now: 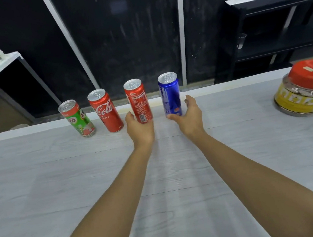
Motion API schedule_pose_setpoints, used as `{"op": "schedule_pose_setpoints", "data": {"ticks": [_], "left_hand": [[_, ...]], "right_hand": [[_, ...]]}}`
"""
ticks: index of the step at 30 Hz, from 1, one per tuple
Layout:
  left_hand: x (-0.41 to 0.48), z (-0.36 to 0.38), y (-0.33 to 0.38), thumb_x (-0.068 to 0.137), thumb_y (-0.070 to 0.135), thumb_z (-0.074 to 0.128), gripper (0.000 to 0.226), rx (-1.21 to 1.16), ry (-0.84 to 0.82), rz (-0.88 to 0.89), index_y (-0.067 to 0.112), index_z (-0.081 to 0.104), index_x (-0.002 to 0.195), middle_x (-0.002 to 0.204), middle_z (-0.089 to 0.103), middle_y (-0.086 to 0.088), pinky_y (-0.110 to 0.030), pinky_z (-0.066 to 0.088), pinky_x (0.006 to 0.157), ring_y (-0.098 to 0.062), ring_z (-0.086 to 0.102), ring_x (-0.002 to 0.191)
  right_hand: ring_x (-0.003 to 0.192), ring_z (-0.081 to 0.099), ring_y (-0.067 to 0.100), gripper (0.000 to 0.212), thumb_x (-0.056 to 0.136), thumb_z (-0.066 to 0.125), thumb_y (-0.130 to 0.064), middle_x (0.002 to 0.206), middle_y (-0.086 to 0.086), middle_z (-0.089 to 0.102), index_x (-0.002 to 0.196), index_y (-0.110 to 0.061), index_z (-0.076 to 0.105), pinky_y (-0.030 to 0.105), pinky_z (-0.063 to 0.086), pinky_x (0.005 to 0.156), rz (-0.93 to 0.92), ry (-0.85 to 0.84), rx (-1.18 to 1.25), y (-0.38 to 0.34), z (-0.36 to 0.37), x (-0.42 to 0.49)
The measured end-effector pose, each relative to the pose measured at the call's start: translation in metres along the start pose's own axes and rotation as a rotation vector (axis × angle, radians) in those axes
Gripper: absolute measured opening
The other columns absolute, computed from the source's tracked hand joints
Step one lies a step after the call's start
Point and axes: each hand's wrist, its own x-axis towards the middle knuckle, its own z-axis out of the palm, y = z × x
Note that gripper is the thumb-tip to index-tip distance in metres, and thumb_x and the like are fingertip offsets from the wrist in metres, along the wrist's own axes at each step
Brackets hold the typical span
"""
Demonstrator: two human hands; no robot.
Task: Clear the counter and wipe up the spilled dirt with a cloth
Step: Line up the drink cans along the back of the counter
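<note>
The left grip [140,128] held the upright red can [138,100] low, at the desk's [40,183] far edge. The right grip [189,114], spread wide, flanked the upright blue can [169,94], thumb at its base.

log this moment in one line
left hand grips barcode red can | right hand open at blue can | green can, logo red can, red-lidded jar on counter

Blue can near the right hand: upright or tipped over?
Upright. The blue can stands on its base on the counter, silver lid on top; the open right hand is not closed round it.
</note>
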Motion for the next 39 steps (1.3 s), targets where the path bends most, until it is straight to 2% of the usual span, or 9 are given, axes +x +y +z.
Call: {"op": "schedule_pose_setpoints", "data": {"ticks": [3,8,12,16,21,24,28,33,39], "left_hand": [[-0.044,0.020,-0.005,0.085,-0.005,0.062,0.053,-0.147,0.081,-0.028,0.012,0.044,0.132,0.134,0.051,-0.006,-0.020,0.036,0.094,-0.017,0.050,0.122],[-0.100,0.078,0.020,0.084,0.005,0.068,0.053,-0.134,-0.197,0.098,0.019,0.045,0.130,0.135,0.050,0.004,-0.023,0.038,0.103,-0.014,0.047,0.126],[-0.134,0.140,0.054,0.078,0.031,0.078,0.080,0.015,-0.500,0.145,0.026,0.031,0.142,0.150,0.035,0.006,-0.031,0.036,0.109,-0.015,0.035,0.136],[-0.161,0.203,0.077,0.064,0.038,0.087,0.115,0.108,-0.694,0.208,0.024,0.011,0.150,0.159,0.015,0.002,-0.038,0.029,0.114,-0.019,0.020,0.145],[-0.175,0.259,0.080,0.055,0.031,0.093,0.134,0.003,-0.806,0.182,0.026,-0.002,0.151,0.159,0.013,0.001,-0.044,0.032,0.114,-0.021,0.023,0.144],[-0.179,0.277,0.077,0.050,0.029,0.094,0.136,-0.078,-0.794,0.200,0.031,0.001,0.149,0.152,0.026,0.003,-0.044,0.043,0.107,-0.017,0.036,0.136],[-0.178,0.290,0.074,0.051,0.030,0.093,0.127,-0.139,-0.712,0.216,0.030,0.011,0.148,0.145,0.037,0.003,-0.041,0.046,0.103,-0.016,0.043,0.131],[-0.170,0.290,0.070,0.049,0.030,0.093,0.108,-0.180,-0.647,0.245,0.025,0.032,0.138,0.134,0.047,0.005,-0.036,0.051,0.097,-0.011,0.050,0.122],[-0.130,0.249,0.068,0.048,0.031,0.094,0.108,-0.217,-0.445,0.232,0.024,0.034,0.138,0.131,0.050,0.007,-0.027,0.052,0.093,-0.006,0.054,0.116]], "right_hand": [[0.122,0.051,0.018,0.063,0.082,0.072,-0.015,0.136,0.006,0.052,0.137,-0.014,0.040,0.020,0.040,0.091,0.002,0.136,-0.016,0.010,-0.028,-0.016],[0.091,0.060,0.006,0.025,0.089,0.062,-0.012,0.102,-0.002,0.064,0.115,-0.012,0.059,0.006,0.046,0.073,-0.064,0.304,0.101,0.025,-0.114,-0.048],[0.083,0.061,0.006,0.015,0.089,0.061,-0.015,0.092,-0.002,0.064,0.104,-0.012,0.062,0.007,0.046,0.067,-0.054,0.563,0.126,0.047,-0.203,-0.061],[0.095,0.059,0.016,0.031,0.084,0.058,-0.004,0.113,0.004,0.060,0.113,-0.013,0.051,0.028,0.050,0.078,0.036,0.806,0.074,0.076,-0.293,-0.057],[0.132,0.038,0.027,0.080,0.076,0.076,-0.013,0.145,0.011,0.038,0.141,-0.006,0.031,0.041,0.036,0.108,0.138,0.571,-0.156,0.096,-0.365,-0.018],[0.130,0.041,0.024,0.093,0.069,0.083,-0.016,0.143,0.010,0.042,0.144,-0.005,0.029,0.032,0.037,0.104,0.103,0.453,-0.155,0.092,-0.378,0.002],[0.101,0.060,0.016,0.074,0.064,0.087,-0.023,0.111,0.001,0.062,0.127,-0.009,0.050,0.025,0.049,0.083,0.054,0.447,-0.114,0.093,-0.381,0.014],[0.076,0.056,-0.005,0.058,0.065,0.085,-0.019,0.096,-0.002,0.063,0.115,-0.009,0.057,0.001,0.042,0.060,0.001,0.494,-0.063,0.090,-0.364,0.021],[0.079,0.057,-0.004,0.055,0.064,0.084,-0.022,0.090,-0.010,0.061,0.111,-0.013,0.058,0.011,0.046,0.070,-0.006,0.437,0.000,0.070,-0.309,0.046]]}}
